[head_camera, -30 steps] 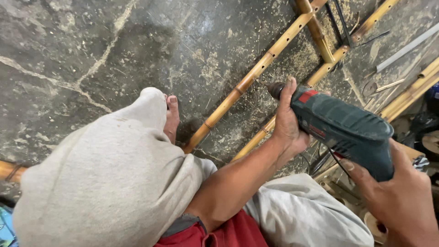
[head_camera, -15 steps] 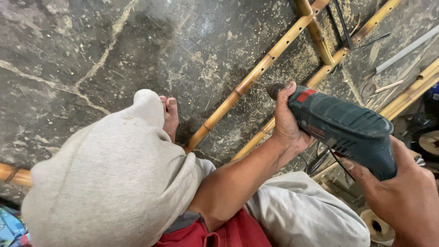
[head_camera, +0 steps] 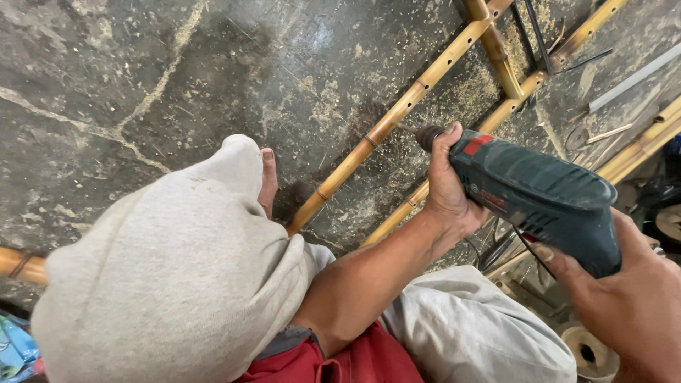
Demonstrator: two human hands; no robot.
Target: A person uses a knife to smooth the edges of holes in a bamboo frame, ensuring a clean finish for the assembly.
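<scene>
Two hands are clamped on one dark green power drill (head_camera: pixel 539 195). Left hand (head_camera: pixel 448 186) is wrapped tight round the front of the body, just behind the chuck (head_camera: pixel 428 136); right hand (head_camera: pixel 628 305) is closed round the rear grip at about 4 o'clock from the left.

Drill axis runs from roughly 4 o'clock to 10 o'clock. The chuck points toward 10 o'clock, at the nearer bamboo pole (head_camera: pixel 386 128). That pole lies on the cracked concrete floor (head_camera: pixel 142 78) with its long axis from 7 o'clock up to 1 o'clock, so the tool meets it close to square. A row of small holes shows along the pole's upper length.

The bit appears to reach the pole just above a dark node, but its tip is thin and partly lost against the sawdust (head_camera: pixel 397 170); contact cannot be confirmed.

Left hand is the nearer to the pole, just beside it; right hand is well apart. A second bamboo pole (head_camera: pixel 567 46) runs parallel on the 4 o'clock side, passing under the drill. The person's bare foot (head_camera: pixel 268 181) rests beside the nearer pole's lower end, past a grey-trousered knee (head_camera: pixel 177 276).
</scene>
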